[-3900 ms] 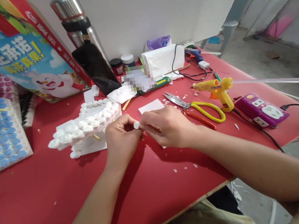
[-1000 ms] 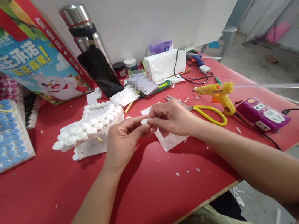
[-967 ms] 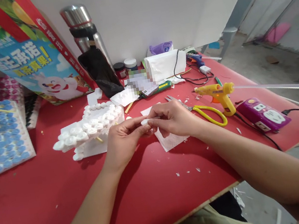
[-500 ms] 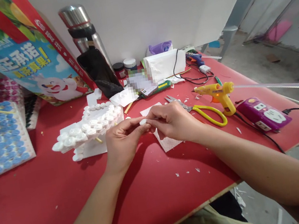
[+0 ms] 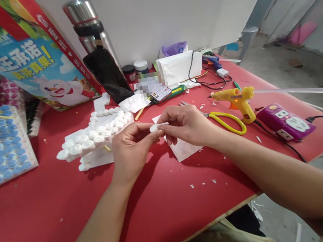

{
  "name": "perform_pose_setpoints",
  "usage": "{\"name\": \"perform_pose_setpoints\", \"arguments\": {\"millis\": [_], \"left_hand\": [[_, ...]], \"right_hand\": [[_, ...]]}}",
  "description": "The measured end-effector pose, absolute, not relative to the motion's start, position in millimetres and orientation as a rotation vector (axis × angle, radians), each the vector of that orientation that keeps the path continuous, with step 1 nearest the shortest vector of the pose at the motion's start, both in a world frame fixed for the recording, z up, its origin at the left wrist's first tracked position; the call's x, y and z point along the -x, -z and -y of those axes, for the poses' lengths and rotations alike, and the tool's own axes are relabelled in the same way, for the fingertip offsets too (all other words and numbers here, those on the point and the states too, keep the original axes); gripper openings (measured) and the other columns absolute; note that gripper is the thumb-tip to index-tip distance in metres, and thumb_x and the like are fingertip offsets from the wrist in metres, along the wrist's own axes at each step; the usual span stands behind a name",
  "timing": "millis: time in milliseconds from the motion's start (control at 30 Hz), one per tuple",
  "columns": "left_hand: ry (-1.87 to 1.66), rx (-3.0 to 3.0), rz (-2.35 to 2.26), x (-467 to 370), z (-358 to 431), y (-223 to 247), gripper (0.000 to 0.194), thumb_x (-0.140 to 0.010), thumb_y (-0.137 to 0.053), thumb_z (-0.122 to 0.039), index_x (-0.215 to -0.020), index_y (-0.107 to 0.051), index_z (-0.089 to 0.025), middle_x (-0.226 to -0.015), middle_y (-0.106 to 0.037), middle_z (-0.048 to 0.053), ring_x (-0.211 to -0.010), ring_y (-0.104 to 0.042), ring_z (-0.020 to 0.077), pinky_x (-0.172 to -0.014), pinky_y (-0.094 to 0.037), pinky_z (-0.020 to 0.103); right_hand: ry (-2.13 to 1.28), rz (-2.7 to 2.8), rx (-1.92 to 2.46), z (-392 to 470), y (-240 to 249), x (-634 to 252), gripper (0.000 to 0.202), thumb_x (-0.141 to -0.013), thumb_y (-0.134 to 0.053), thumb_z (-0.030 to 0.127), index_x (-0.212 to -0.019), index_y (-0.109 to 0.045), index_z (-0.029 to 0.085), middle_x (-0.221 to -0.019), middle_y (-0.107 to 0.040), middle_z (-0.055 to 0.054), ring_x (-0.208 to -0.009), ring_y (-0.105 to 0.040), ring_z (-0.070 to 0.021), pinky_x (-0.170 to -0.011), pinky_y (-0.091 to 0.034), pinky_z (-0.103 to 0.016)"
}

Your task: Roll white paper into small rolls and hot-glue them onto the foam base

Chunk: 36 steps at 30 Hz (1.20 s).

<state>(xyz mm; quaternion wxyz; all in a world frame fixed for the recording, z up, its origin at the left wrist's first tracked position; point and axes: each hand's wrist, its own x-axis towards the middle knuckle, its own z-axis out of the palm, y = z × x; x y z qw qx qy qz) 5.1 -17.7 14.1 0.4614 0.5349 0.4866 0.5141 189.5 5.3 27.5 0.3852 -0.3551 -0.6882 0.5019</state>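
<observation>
Between my hands is a small white paper roll [image 5: 153, 128] with a short loose strip on its right side. My left hand [image 5: 129, 149] pinches the roll between thumb and fingers. The strip's end is pinched by my right hand [image 5: 185, 127], its other fingers curled. Left of my hands stands a white piece covered with rows of white paper rosettes [image 5: 99, 139], partly hidden behind my left hand. Beneath my right hand lies a pale paper sheet [image 5: 183, 150]. Yellow-handled scissors [image 5: 228, 124] rest just beyond my right wrist, their blades partly covered.
A yellow glue gun [image 5: 233, 98] with a clear stick and a purple power socket [image 5: 285, 121] are at the right. Behind stand a steel flask [image 5: 81, 13], a dark phone [image 5: 107, 74] and a white packet [image 5: 182, 68]. Blue rosettes [image 5: 5, 143] and a printed bag [image 5: 58, 78] are left.
A loose strip now shows stretched between the white roll and my right fingers; before, only the roll's small round end showed. My right hand has shifted slightly right. The view has moved a little.
</observation>
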Motion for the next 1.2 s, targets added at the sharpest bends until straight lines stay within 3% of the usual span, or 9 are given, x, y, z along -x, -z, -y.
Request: {"name": "perform_pose_setpoints", "arguments": {"millis": [233,400,467,633,733,867,1000,1200], "left_hand": [[-1.207,-1.393,-1.271,-4.8,20.2,-17.2,0.022,-0.070,-0.088,-0.032,-0.080,-0.072,-0.019,-0.073,-0.074,0.002,-0.064,-0.070,0.0164,-0.053,-0.053,0.023],[-1.215,-1.412,-1.283,-6.1,18.9,-17.1,0.023,-0.071,-0.087,-0.029,-0.091,-0.078,-0.020,-0.063,-0.066,-0.002,-0.052,-0.057,0.0102,-0.045,-0.043,0.021],[-1.209,-1.457,-1.293,-6.6,18.6,-17.9,0.023,-0.073,-0.085,-0.030,-0.093,-0.080,-0.022,-0.061,-0.064,-0.003,-0.050,-0.053,0.0090,-0.046,-0.042,0.021],[-1.154,-1.573,-1.240,-5.7,17.9,-21.3,0.019,-0.082,-0.077,-0.028,-0.100,-0.081,-0.022,-0.079,-0.074,0.002,-0.062,-0.060,0.0116,-0.063,-0.050,0.024],[-1.138,-1.563,-1.231,-5.5,16.7,-20.4,0.017,-0.085,-0.074,-0.030,-0.099,-0.081,-0.022,-0.080,-0.073,0.002,-0.064,-0.059,0.0125,-0.063,-0.050,0.025],[-1.176,-1.284,-1.115,-6.5,13.3,-15.0,0.013,-0.083,-0.077,-0.030,-0.092,-0.078,-0.021,-0.074,-0.068,0.000,-0.060,-0.054,0.0103,-0.059,-0.046,0.022],[-1.046,-0.757,-0.830,-5.7,9.6,-13.1,0.014,-0.078,-0.080,-0.022,-0.075,-0.069,-0.014,-0.070,-0.059,0.000,-0.057,-0.049,0.0058,-0.056,-0.044,0.017],[-0.864,-0.307,-0.560,-0.5,9.2,-16.7,0.020,-0.076,-0.070,-0.005,-0.097,-0.068,-0.006,-0.074,-0.052,0.001,-0.056,-0.049,0.0035,-0.053,-0.046,0.014]], "right_hand": [[-1.348,1.859,0.872,-5.2,-31.8,-194.2,0.019,-0.097,-0.060,0.033,-0.091,-0.065,0.016,-0.067,-0.070,0.000,-0.058,-0.069,-0.0135,-0.058,-0.056,-0.026],[-1.147,1.947,0.948,-4.1,-29.8,-193.3,0.010,-0.094,-0.059,0.021,-0.089,-0.066,0.016,-0.060,-0.068,0.001,-0.052,-0.067,-0.0124,-0.056,-0.052,-0.024],[-1.081,1.954,0.986,-3.8,-28.8,-192.7,0.009,-0.093,-0.060,0.018,-0.087,-0.066,0.016,-0.058,-0.067,0.002,-0.052,-0.067,-0.0126,-0.057,-0.051,-0.024],[-1.133,1.850,1.037,-6.0,-27.6,-192.5,0.012,-0.092,-0.062,0.023,-0.082,-0.064,0.017,-0.061,-0.067,0.001,-0.052,-0.068,-0.0135,-0.054,-0.052,-0.024],[-1.213,1.795,1.048,-8.4,-30.3,-193.5,0.016,-0.090,-0.067,0.029,-0.081,-0.064,0.016,-0.066,-0.069,-0.001,-0.052,-0.068,-0.0133,-0.050,-0.052,-0.024],[-1.474,1.615,1.044,-12.1,-37.7,-196.4,0.032,-0.085,-0.075,0.045,-0.081,-0.063,0.015,-0.075,-0.073,-0.005,-0.051,-0.068,-0.0141,-0.045,-0.054,-0.025],[-1.528,1.417,0.975,-14.3,-39.6,-197.1,0.036,-0.090,-0.068,0.049,-0.084,-0.064,0.014,-0.071,-0.070,-0.003,-0.044,-0.061,-0.0098,-0.042,-0.050,-0.022],[-1.481,1.434,0.890,-11.5,-38.4,-192.9,0.029,-0.092,-0.066,0.042,-0.084,-0.069,0.014,-0.070,-0.065,0.001,-0.044,-0.056,-0.0066,-0.042,-0.046,-0.021]]}}
